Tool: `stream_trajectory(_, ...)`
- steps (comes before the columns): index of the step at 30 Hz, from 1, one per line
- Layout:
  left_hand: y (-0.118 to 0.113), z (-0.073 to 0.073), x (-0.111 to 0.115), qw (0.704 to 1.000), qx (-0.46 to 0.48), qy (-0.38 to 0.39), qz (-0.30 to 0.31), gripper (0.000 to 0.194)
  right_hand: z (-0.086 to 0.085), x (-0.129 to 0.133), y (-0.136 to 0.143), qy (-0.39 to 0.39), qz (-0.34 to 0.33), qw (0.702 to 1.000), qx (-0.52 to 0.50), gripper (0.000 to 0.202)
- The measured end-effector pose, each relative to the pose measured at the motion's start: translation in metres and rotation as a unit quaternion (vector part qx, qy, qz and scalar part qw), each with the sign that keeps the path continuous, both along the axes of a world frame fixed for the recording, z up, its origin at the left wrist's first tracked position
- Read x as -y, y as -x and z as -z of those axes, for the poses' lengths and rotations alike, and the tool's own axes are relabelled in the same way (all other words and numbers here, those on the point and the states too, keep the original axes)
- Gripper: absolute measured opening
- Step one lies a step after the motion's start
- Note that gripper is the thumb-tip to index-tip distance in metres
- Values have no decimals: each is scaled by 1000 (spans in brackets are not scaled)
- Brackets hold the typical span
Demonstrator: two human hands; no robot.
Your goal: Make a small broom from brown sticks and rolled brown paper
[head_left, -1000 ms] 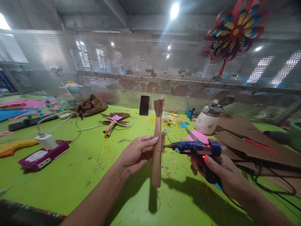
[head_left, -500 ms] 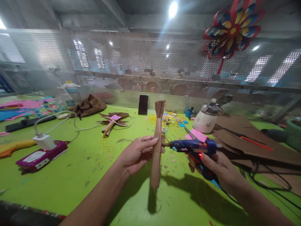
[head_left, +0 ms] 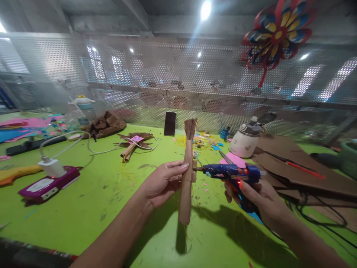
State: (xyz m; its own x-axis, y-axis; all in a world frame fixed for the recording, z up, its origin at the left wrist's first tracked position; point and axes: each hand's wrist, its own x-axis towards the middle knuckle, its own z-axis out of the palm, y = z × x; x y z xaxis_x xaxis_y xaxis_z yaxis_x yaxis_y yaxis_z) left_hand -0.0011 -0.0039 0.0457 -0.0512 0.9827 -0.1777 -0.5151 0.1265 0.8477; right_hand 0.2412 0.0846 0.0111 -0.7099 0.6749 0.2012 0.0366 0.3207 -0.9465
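Note:
My left hand [head_left: 167, 180] pinches a rolled brown paper tube [head_left: 185, 201] around its middle and keeps it upright above the green table. The tube's top ends in a pleated, fanned tuft [head_left: 190, 129] edged with yellow strands. A small brown paper piece [head_left: 194, 172] sticks out on its right side. In my right hand [head_left: 255, 197] is a blue glue gun [head_left: 231, 172] with a lit red light. Its nozzle points left, at or very close to that small piece; whether it touches I cannot tell. Beyond it, scissors [head_left: 225, 157] lie on pink paper [head_left: 237, 160].
A purple power strip [head_left: 50, 186] with a white charger and cable sits left. A brown pleated paper piece [head_left: 135, 143], a phone [head_left: 170, 123] and yellow scraps [head_left: 206, 140] lie behind. At right are a white bottle [head_left: 244, 139], cardboard [head_left: 301, 163] and black cords [head_left: 315, 214].
The glue gun has shifted slightly to the right along with my right hand. My left hand and the paper tube stay nearly in place.

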Motion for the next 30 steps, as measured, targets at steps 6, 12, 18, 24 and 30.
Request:
stream_trajectory(6, 2, 1, -1, 1000, 0, -1, -6, 18, 2, -1, -7, 18, -11, 999, 34, 41)
stream_trajectory(12, 0, -2, 1, 1000, 4, 6, -11, 17, 1, -2, -5, 8, 9, 1000, 11, 39)
stream_trajectory(18, -1, -1, 0, 1000, 8, 8, -13, 17, 0, -3, -3, 18, 12, 999, -26, 36)
stream_trajectory(24, 0, -2, 0, 1000, 11, 6, -15, 16, -2, -1, -8, 2, 18, 1000, 10, 40)
stream_trajectory(30, 1, -2, 0, 1000, 9, 9, -17, 15, 2, -6, -10, -12, 7, 1000, 9, 42)
